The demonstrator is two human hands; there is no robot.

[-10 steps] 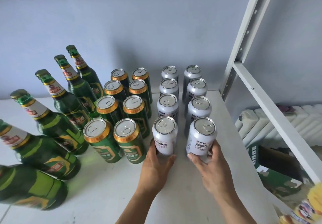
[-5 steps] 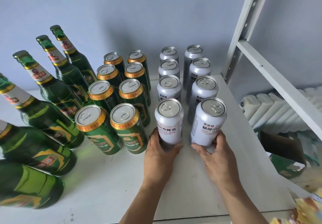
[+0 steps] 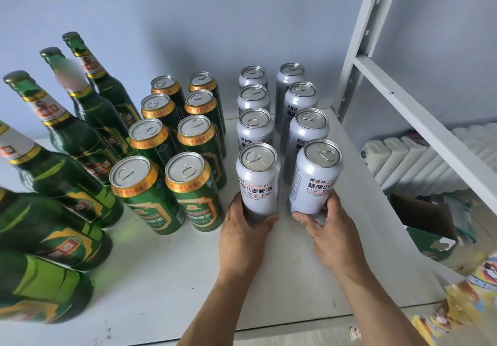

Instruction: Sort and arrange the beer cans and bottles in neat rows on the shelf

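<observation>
Only the head view here, looking down at a white shelf (image 3: 166, 278).

Both hands are busy at the front of the silver can block. The left hand (image 3: 243, 234) is wrapped around the base of the front-left silver can (image 3: 257, 181), fingers curled round its left side and thumb across the front. The right hand (image 3: 332, 231) is doing the same with the front-right silver can (image 3: 313, 177), thumb at the bottom front, fingers round the right side. Both cans stand upright on the shelf, just beside each other with a small gap.

Behind them the other silver cans (image 3: 255, 128) run back toward the wall in two columns, four deep counting the held ones. This block sits close to the shelf's right edge.

Left of that, the green cans (image 3: 193, 184) with gold rims form their own two columns, also four deep, all upright. A narrow strip of bare shelf separates green from silver.

Further left, green glass bottles (image 3: 72, 141) line up from the back toward the left front corner; the nearest ones are cut off by the frame edge.

Off the right edge: a grey metal upright (image 3: 357, 44) of the rack, and below it a white radiator (image 3: 408, 162) and a green cardboard box (image 3: 427, 227).
</observation>
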